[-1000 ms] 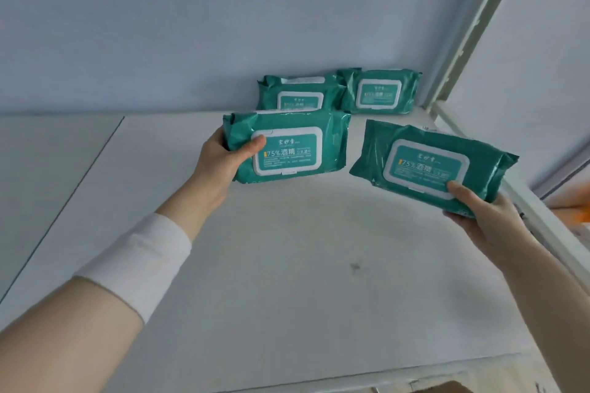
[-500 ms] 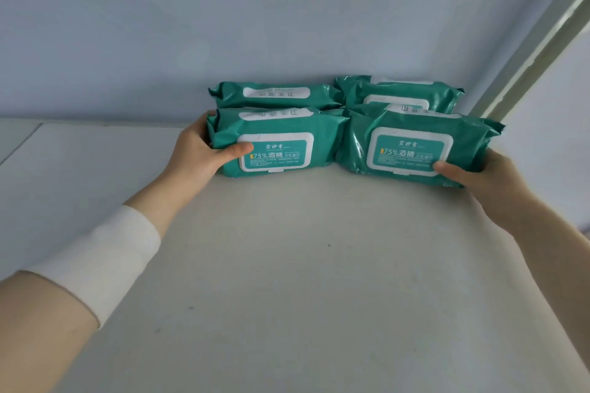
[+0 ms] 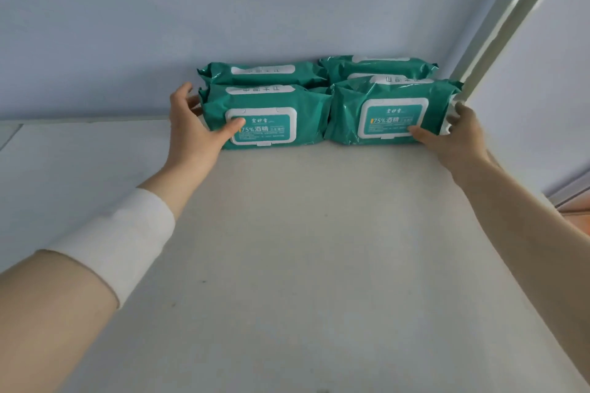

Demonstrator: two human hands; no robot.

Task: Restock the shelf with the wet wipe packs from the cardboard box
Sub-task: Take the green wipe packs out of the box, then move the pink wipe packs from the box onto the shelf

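Setting two packs into the front row: my left hand (image 3: 194, 134) grips the left teal soft-plastic wet wipe pack (image 3: 271, 115) w/ white flip lid, thumb on its face, fingers round its end. My right hand (image 3: 453, 137) grips the right teal pack (image 3: 392, 108) the same way. Both packs sit on the pale flat shelf (image 3: 303, 249), touching each other and up against two more teal packs behind (image 3: 265, 73), by the blue wall (image 3: 223, 9).

Next, I reckon: let go of both, draw back w/o dragging them, then fetch more from the cardboard box (not in view). The white corner post (image 3: 510, 19) is just beside the right pack, so there's little finger room. There's a white cuff (image 3: 121, 233) on my left forearm.
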